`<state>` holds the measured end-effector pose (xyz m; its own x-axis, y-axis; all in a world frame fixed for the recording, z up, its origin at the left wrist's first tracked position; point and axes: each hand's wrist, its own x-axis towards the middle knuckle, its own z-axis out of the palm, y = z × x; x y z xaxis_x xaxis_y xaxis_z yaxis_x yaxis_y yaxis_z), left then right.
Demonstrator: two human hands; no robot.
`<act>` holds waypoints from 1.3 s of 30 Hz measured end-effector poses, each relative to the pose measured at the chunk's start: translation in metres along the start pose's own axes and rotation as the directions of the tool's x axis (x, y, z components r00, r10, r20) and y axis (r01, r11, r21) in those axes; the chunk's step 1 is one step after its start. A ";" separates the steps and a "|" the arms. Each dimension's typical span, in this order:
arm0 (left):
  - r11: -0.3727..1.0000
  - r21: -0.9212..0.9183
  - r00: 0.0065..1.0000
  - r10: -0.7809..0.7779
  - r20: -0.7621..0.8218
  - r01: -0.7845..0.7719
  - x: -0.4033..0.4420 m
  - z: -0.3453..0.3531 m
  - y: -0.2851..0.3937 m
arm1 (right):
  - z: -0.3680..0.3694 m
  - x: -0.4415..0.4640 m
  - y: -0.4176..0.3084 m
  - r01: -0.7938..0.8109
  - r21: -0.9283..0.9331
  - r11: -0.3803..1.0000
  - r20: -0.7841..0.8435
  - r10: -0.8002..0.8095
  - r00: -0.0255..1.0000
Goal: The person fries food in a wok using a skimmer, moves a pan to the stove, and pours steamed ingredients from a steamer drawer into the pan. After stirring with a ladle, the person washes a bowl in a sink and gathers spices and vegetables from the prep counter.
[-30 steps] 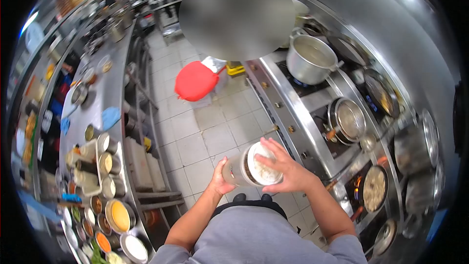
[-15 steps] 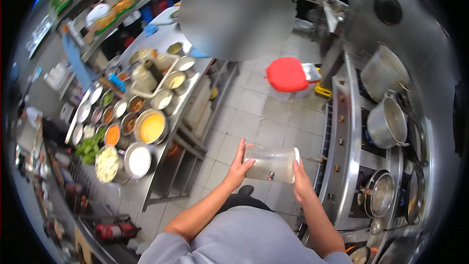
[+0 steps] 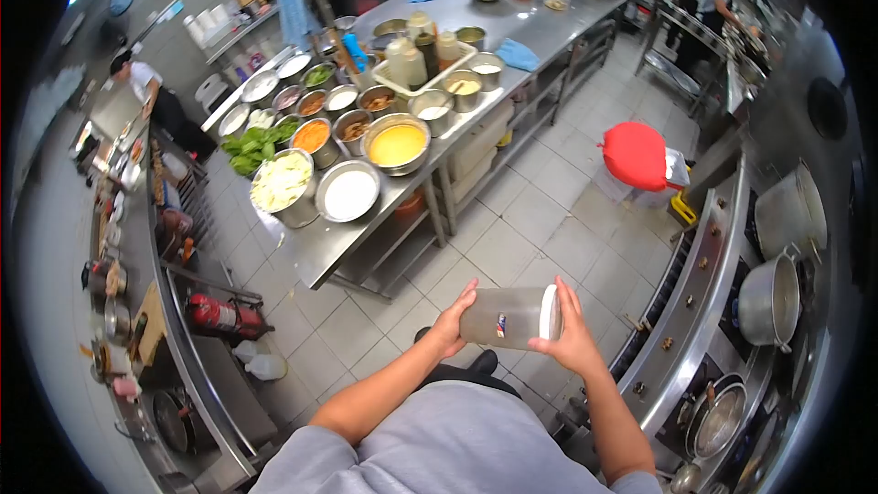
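Note:
A clear plastic jar (image 3: 503, 316) with a white lid (image 3: 549, 313) lies sideways between my hands, in front of my body. My left hand (image 3: 453, 320) grips its base end, and my right hand (image 3: 569, 329) is closed round the lid end. A small printed label shows on the jar's side. What the jar contains cannot be made out.
A steel prep table (image 3: 306, 252) on the left bears several bowls of ingredients. Pots stand along the stove (image 3: 722, 229) at the right. A red-covered bin (image 3: 634, 157) is on the tiled floor, and a fire extinguisher (image 3: 215, 313) is at left. Co-workers (image 3: 151, 96) stand farther off.
The view has swung left, bringing the prep table to the centre and the stove to the edge. The jar has turned sideways, and my right hand has moved from over its lid to its end.

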<state>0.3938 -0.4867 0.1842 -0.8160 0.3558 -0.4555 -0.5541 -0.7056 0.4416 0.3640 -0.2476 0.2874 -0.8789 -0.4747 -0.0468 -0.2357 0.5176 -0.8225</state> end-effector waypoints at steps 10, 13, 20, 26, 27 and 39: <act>0.822 0.399 0.827 0.517 -0.223 -0.406 -0.124 -0.151 -0.012 | 0.170 0.027 -0.033 -0.422 0.604 0.676 0.347 0.253 0.903; 0.879 0.273 0.830 0.466 -0.306 -0.392 -0.179 -0.193 0.012 | 0.240 0.039 -0.058 -0.419 0.527 0.739 0.379 0.237 0.895; 0.897 0.400 0.645 0.419 -0.638 -0.187 -0.305 -0.317 0.025 | 0.385 0.079 -0.107 0.167 -0.170 0.971 0.263 -0.118 0.957; 0.923 0.345 0.575 0.379 -0.726 -0.173 -0.352 -0.390 0.001 | 0.417 0.137 -0.025 -0.262 -0.301 0.917 -0.100 0.243 0.965; 0.933 0.324 0.570 0.355 -0.742 -0.158 -0.358 -0.394 -0.004 | 0.420 0.146 -0.029 -0.274 -0.289 0.917 -0.117 0.250 0.961; 0.989 0.051 0.251 0.013 -0.968 0.142 -0.457 -0.445 -0.121 | 0.525 0.335 0.047 0.251 -0.239 0.938 -0.152 -0.291 0.945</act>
<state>0.9069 -0.8362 -0.0051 -0.0534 -0.5132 -0.8566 -0.6722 -0.6159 0.4109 0.2760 -0.7560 -0.0640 -0.8245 -0.4910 0.2812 -0.5405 0.5364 -0.6482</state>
